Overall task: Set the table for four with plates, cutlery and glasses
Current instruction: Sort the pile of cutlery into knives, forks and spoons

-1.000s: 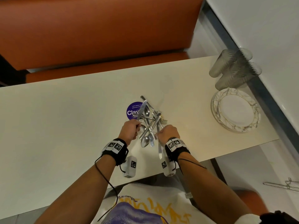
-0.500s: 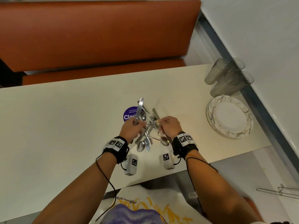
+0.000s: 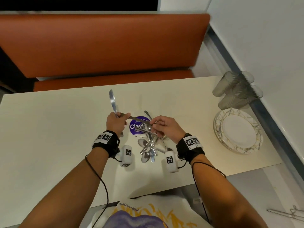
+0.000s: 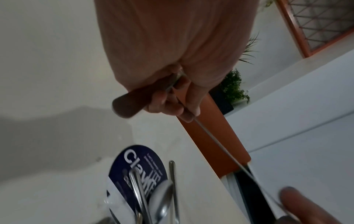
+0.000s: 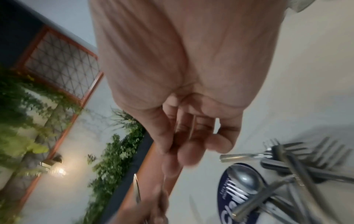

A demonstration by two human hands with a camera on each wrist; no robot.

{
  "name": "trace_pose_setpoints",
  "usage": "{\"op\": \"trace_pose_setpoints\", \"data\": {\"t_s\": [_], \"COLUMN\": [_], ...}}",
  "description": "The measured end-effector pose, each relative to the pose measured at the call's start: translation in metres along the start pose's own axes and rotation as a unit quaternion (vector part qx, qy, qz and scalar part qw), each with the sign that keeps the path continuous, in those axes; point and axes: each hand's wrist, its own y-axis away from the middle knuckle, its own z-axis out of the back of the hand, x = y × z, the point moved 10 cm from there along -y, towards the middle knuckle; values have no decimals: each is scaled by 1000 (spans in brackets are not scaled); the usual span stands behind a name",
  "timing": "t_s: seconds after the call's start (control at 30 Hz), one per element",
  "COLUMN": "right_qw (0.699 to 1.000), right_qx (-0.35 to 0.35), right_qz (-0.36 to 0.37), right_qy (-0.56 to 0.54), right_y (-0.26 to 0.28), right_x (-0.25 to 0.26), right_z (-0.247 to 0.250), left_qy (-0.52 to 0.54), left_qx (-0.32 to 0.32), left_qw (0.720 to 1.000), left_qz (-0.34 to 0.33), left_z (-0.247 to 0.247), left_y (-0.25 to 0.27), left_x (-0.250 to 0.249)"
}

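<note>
My left hand (image 3: 117,121) grips a table knife (image 3: 112,100) in its fist, blade pointing up and away. A second knife (image 3: 137,118) spans the gap between the hands, above the table. One end sits at my left fingers, and my right hand (image 3: 153,123) pinches the other end. In the left wrist view this second knife (image 4: 226,156) shows edge-on as a thin line. A cutlery pile (image 3: 148,145) of spoons, forks and knives lies just below the hands. White plates (image 3: 238,131) are stacked at the right, with grey glasses (image 3: 236,91) behind them.
The cream table (image 3: 54,137) carries a round purple sticker (image 3: 137,126) partly under the cutlery. An orange bench (image 3: 98,46) runs along the far side. A white wall (image 3: 263,46) borders the right edge, close to the glasses and plates.
Both hands have risen from the cutlery pile. The left hand carried its knife up and left. The right hand drew a second knife out and brought its far end to the left fingers.
</note>
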Motion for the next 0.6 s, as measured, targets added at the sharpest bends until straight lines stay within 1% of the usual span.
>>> {"op": "trace_pose_setpoints", "data": {"t_s": [0.07, 0.17, 0.23, 0.33, 0.37, 0.43, 0.47, 0.53, 0.6], "right_qw": [1000, 998, 997, 987, 982, 969, 967, 975, 981], "right_qx": [16, 36, 11, -39, -49, -63, -60, -40, -52], "right_qz": [17, 51, 82, 132, 143, 156, 155, 144, 136], "right_qy": [-20, -17, 13, 84, 114, 182, 195, 166, 124], "right_y": [-5, -14, -22, -35, -40, -47, -47, -56, -60], "right_x": [15, 45, 67, 94, 99, 107, 107, 106, 104], "right_z": [0, -5, -1, 6, 6, 4, 2, -7, -9], "left_qy": [-7, -51, -45, 42, 46, 5, -22, -54, -48], "left_qx": [7, 7, -7, -10, -5, 13, 23, 48, 82], "left_qw": [1000, 999, 999, 996, 996, 999, 999, 997, 995], "left_qz": [2, 1, 24, 74, 76, 52, 33, -10, -41], "left_z": [7, 15, 23, 26, 25, 19, 14, 3, -13], "left_y": [-5, -5, -5, -4, -3, -1, 3, 5, 9], "left_x": [4, 4, 9, 19, 18, 12, 8, -1, -7]}}
